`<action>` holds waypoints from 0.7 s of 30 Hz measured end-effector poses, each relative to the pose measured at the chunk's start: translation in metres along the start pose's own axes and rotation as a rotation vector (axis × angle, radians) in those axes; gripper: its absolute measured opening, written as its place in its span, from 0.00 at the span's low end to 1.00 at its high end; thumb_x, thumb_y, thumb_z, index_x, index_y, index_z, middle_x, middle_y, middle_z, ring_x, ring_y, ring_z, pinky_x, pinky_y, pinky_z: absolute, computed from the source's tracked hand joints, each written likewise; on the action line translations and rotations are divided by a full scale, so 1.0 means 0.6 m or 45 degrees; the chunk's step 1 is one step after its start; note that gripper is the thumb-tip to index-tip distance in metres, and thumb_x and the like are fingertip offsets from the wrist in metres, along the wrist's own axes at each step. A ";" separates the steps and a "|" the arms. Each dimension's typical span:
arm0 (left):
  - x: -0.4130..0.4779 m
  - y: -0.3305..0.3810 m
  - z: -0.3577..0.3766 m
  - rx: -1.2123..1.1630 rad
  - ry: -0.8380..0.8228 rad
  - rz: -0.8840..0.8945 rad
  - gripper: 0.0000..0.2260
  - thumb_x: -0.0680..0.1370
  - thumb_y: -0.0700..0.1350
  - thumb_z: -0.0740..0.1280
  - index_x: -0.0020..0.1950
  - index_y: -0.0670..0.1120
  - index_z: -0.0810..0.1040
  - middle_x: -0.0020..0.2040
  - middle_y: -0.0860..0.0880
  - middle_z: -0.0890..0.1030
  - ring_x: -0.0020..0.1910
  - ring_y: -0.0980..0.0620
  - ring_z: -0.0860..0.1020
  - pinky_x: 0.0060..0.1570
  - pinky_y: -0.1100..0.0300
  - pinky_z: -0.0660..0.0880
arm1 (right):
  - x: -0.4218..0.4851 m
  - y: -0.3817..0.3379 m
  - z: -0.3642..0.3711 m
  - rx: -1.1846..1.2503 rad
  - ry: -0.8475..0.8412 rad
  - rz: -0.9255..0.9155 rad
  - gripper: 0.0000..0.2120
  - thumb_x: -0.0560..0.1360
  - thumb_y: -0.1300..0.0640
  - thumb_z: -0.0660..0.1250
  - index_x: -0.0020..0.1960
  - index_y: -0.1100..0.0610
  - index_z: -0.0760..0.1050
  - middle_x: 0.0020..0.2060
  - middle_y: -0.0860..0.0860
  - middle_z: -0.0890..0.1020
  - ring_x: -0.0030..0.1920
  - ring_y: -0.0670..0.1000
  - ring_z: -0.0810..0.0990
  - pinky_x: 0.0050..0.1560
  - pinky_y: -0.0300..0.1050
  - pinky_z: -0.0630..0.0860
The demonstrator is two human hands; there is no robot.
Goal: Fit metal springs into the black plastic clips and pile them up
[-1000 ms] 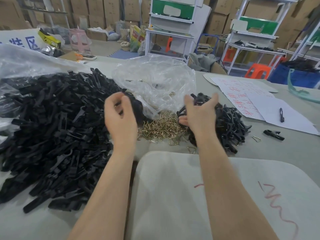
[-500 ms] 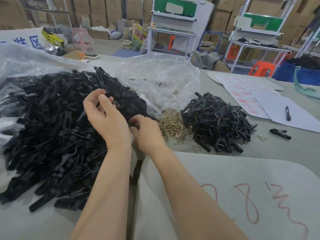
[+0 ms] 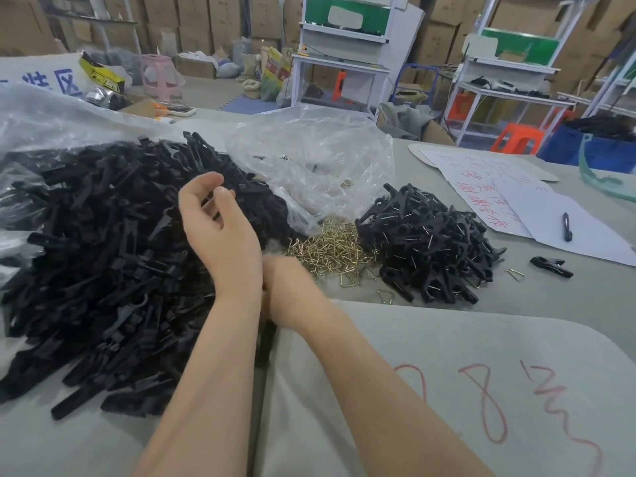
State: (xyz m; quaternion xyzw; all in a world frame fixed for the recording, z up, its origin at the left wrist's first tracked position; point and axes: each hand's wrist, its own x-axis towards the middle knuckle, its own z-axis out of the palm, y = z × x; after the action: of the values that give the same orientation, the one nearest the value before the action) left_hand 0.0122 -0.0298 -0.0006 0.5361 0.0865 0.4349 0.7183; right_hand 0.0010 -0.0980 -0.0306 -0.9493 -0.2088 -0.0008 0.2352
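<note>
My left hand (image 3: pixel 220 235) hovered over the big heap (image 3: pixel 103 253) of black clip pieces. Its grip was loose: the fingers (image 3: pixel 206 180) were half curled, the thumb stood apart, and I could see nothing in it. My right hand (image 3: pixel 292 290) sat low against the left wrist. Its fingers were hidden behind that wrist, so I could not tell how its grip stood or whether it held anything.

I counted two heaps of black clips on the table (image 3: pixel 568 304). The big heap lay to the left, far too many pieces to number, and ran back under a clear bag (image 3: pixel 51 115). The smaller heap (image 3: pixel 430 242) lay to the right, with thin metal glinting in its clips. Between the two, just beyond my right hand, was one pile of gold springs (image 3: pixel 327 249).

Two springs lay apart from that pile. One stray spring (image 3: pixel 384 296) was at the near foot of the smaller heap, and another spring (image 3: pixel 515 273) lay on that heap's right. Beside that one lay a single clip (image 3: pixel 550 266). A second clear bag (image 3: pixel 309 160) slumped behind the springs. One pen (image 3: pixel 567 227) rested on a white sheet (image 3: pixel 599 239), which overlapped a paper with red writing (image 3: pixel 481 194). One pale board (image 3: pixel 481 339) with red scrawl lay under my right forearm.
</note>
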 end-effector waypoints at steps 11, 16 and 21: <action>-0.039 -0.035 0.025 0.379 -0.940 -0.494 0.12 0.79 0.42 0.65 0.61 0.41 0.78 0.55 0.44 0.82 0.55 0.49 0.79 0.63 0.48 0.73 | -0.040 0.112 -0.088 1.420 0.274 0.236 0.08 0.79 0.62 0.63 0.50 0.56 0.81 0.37 0.47 0.83 0.37 0.43 0.79 0.41 0.36 0.75; -0.038 -0.043 0.017 0.424 -0.961 -0.539 0.04 0.77 0.43 0.68 0.47 0.52 0.76 0.46 0.52 0.81 0.50 0.53 0.79 0.62 0.48 0.73 | -0.045 0.114 -0.059 1.637 0.413 0.343 0.06 0.78 0.65 0.64 0.50 0.59 0.79 0.35 0.48 0.84 0.34 0.43 0.80 0.36 0.36 0.77; -0.038 -0.053 0.019 0.361 -0.877 -0.601 0.05 0.77 0.40 0.68 0.49 0.49 0.74 0.49 0.47 0.81 0.53 0.48 0.80 0.54 0.52 0.78 | -0.040 0.115 -0.043 1.595 0.665 0.383 0.07 0.77 0.66 0.64 0.51 0.60 0.80 0.35 0.48 0.82 0.32 0.44 0.77 0.37 0.36 0.75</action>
State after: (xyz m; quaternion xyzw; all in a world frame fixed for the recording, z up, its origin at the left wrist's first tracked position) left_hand 0.0220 -0.0556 -0.0308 0.7086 0.0211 0.0386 0.7043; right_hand 0.0091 -0.1744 -0.0411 -0.6219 0.0273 -0.0761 0.7789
